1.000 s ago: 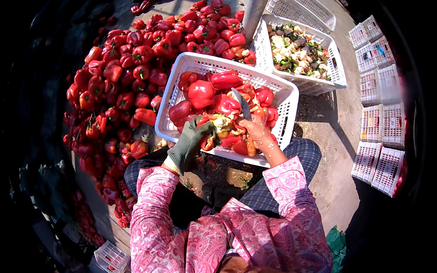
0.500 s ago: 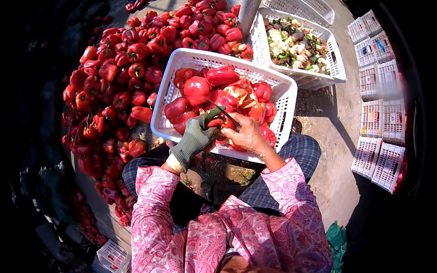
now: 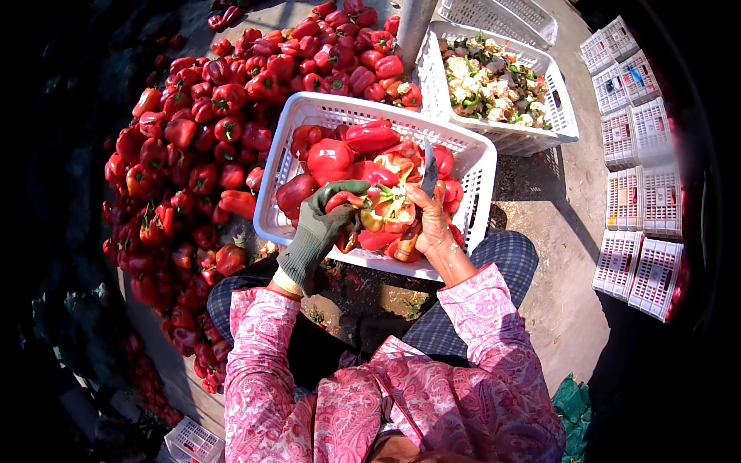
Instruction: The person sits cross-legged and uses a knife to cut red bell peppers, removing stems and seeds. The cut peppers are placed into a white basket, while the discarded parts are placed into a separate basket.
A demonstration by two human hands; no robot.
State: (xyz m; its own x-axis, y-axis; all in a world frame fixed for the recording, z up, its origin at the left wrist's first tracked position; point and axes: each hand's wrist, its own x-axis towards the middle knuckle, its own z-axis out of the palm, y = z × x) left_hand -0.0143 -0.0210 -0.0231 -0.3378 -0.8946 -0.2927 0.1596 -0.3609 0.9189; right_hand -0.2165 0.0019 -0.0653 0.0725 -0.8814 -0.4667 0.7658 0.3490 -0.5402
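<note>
Over a white plastic crate (image 3: pixel 268 202) of red bell peppers (image 3: pixel 330 158), both my hands are working on one bell pepper (image 3: pixel 384 210) that is pulled open, its pale core, seeds and yellow-green inner flesh showing. My left hand (image 3: pixel 312 231), in a grey-green glove, is closed on the pepper's red left side. In my bare right hand (image 3: pixel 434 225) is a knife (image 3: pixel 429 168), its dark blade pointing up and away; the fingers also touch the pepper's right side. The palm hides much of the knife's handle.
A large heap of red bell peppers (image 3: pixel 204 147) covers the ground on the left. At the far right of my crate stands another white crate (image 3: pixel 567 123) of pale cores and green stems, beside a grey post (image 3: pixel 414 35). Stacked crates (image 3: pixel 641 201) line the right.
The pepper between my hands has been opened, and its pale core now shows. My hands have moved apart, and the knife blade has swung from across the pepper to pointing away.
</note>
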